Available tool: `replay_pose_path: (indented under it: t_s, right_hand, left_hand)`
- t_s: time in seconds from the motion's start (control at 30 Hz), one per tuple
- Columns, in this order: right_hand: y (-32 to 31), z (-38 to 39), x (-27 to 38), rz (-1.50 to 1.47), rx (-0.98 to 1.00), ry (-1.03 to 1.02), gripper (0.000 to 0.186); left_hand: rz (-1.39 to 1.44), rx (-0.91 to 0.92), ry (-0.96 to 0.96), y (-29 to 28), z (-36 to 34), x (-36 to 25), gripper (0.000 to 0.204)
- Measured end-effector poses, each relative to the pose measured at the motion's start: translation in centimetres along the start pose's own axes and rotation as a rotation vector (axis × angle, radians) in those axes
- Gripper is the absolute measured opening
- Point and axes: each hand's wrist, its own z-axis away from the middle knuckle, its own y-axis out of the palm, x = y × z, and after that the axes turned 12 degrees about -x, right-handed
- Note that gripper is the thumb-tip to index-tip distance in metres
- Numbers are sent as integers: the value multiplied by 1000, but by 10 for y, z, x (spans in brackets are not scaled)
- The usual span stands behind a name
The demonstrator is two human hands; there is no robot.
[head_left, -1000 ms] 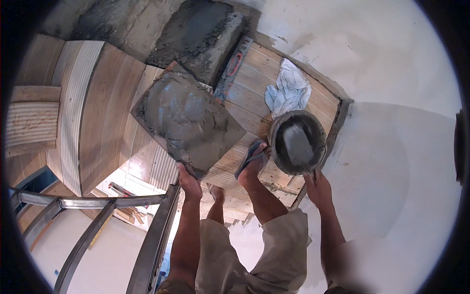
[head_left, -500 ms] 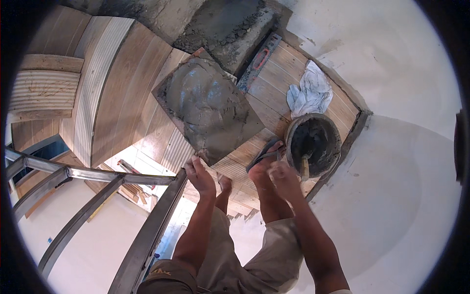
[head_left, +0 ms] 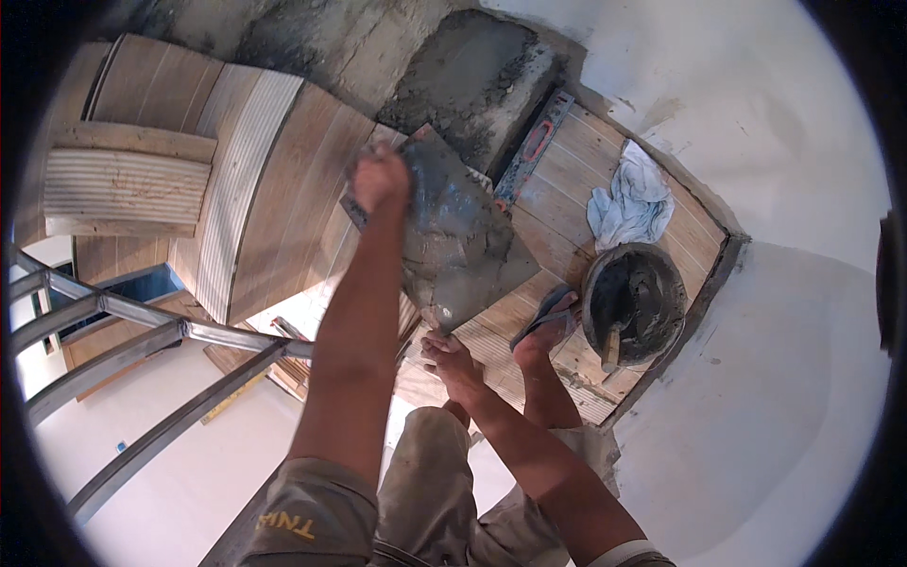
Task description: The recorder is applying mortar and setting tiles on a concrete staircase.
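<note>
A rectangular tile (head_left: 524, 267) lies in front of me, its upper face coated with wet grey mortar. My left hand (head_left: 380, 180) reaches to the tile's left side, near its far-left edge; motion blur smears the fingers. At the tile's near corner is my right hand (head_left: 450, 363), fingers bent and thumb side against the corner, seemingly pinching it. To the right, a round black bucket (head_left: 682, 307) holds grey mortar, and a handled tool (head_left: 611, 348) leans in it.
A spirit level (head_left: 535, 146) and a crumpled white cloth (head_left: 631, 200) lie on the wood-look floor beyond the bucket. Rough mortar (head_left: 463, 71) covers the far ground. Wood-look tiles (head_left: 302, 161) lie at left, above a metal railing (head_left: 227, 337). A white wall (head_left: 775, 378) bounds the right.
My left hand has moved forward from the tile's near corner to its far-left side. My right hand has come left from beside the bucket to the near corner. The view has shifted slightly.
</note>
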Motion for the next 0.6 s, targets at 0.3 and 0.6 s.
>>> replay_pose_path:
  t_s: [0.3, 0.6]
  right_hand:
    - [-4, -12, 15, -110, -123, -19, 15]
    - [-84, -14, 91, -276, -112, -246, 21]
  left_hand:
    - [-269, 214, 442, -12, -29, 63, 71]
    - [-221, 149, 303, -24, 17, 81, 68]
